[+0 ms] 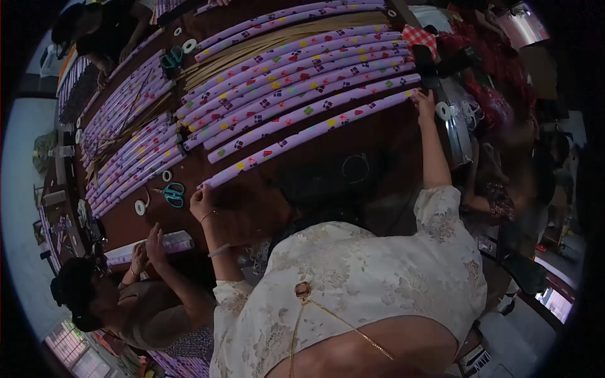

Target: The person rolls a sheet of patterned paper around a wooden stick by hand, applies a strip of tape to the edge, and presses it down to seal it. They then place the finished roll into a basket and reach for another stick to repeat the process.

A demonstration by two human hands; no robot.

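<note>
A long purple roll of wrapping paper (309, 137) with a colourful gift print lies slantwise across the near side of the dark table. My left hand (201, 204) has its fingers closed around the roll's left end. At the opposite end, my right hand (424, 104) grips the tip between thumb and fingers. Just beyond lies a similar purple roll (315, 112), apart from the held one. Farther back, several more printed rolls (296, 77) rest side by side.
Teal-handled scissors (174, 194) and a tape roll (140, 207) lie left of my left hand. Another tape roll (443, 111) sits by my right hand. A co-worker (126, 296) handles a roll at lower left; another person (101, 31) is across the table (252, 214).
</note>
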